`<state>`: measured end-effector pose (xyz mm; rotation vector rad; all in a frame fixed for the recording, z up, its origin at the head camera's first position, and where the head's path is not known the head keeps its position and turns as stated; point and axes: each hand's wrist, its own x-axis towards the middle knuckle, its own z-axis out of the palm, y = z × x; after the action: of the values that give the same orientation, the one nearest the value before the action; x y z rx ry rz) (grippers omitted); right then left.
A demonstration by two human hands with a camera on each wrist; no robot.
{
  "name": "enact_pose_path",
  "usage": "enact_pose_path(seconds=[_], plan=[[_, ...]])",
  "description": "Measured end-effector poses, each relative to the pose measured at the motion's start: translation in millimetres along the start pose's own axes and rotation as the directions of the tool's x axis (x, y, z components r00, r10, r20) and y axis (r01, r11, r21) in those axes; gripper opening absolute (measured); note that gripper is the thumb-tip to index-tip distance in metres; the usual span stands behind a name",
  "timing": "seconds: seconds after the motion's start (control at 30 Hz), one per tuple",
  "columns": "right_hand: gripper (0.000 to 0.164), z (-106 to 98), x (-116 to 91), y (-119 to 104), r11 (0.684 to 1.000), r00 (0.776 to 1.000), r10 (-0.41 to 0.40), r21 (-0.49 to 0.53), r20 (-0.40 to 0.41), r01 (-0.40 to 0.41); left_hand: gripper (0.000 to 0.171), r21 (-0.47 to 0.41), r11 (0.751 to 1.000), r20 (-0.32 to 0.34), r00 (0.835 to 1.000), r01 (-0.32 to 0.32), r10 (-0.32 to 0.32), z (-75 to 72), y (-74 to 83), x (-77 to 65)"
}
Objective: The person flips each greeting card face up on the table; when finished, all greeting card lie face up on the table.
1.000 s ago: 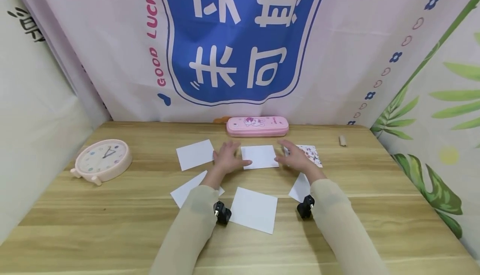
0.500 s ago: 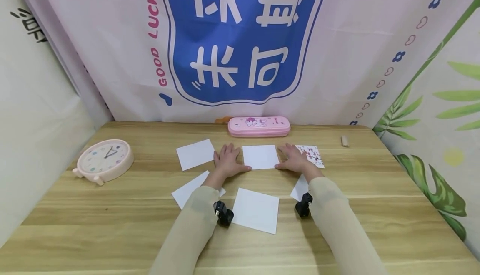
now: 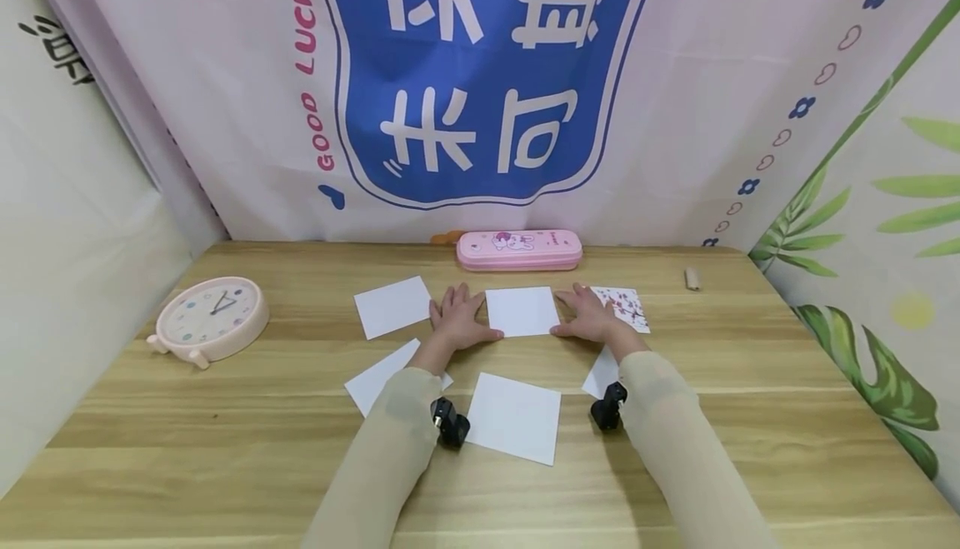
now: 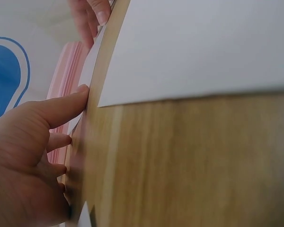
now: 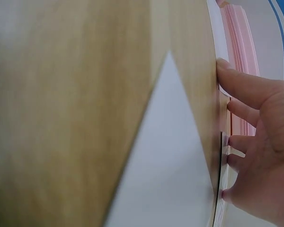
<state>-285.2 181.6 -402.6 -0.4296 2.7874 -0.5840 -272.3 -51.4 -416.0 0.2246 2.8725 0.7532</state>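
A blank white card lies flat on the wooden table between the two hands. My left hand rests at its left side, fingers spread, thumb tip at the near left corner. On the opposite side my right hand lies with its thumb at the near right corner. Its other fingers spread over the table and partly cover a flower-patterned card. In the left wrist view, the left thumb touches the card's edge. The right wrist view has the right thumb at the card too.
More white cards lie around: one at the upper left, one partly under the left forearm, a larger front one and one by the right wrist. A pink pencil case, a clock and a small beige object stand farther out.
Both hands have lowered onto the table beside the middle card, thumbs now at its near corners. Over the last half second they hardly moved.
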Motion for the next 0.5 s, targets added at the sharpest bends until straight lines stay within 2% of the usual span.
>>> enact_pose_path(seconds=[0.23,0.5], plan=[[0.072,-1.5,-1.2,-2.5,1.0,1.0,0.008,0.024,0.026,-0.009,0.08,-0.029,1.0,0.011,1.0,0.003,-0.003,-1.6,1.3,-1.0],[0.073,-0.6,-1.1,-2.5,1.0,1.0,0.0,0.022,0.021,0.0,0.077,-0.08,0.997,-0.019,1.0,-0.006,0.005,-1.8,1.1,-1.3]])
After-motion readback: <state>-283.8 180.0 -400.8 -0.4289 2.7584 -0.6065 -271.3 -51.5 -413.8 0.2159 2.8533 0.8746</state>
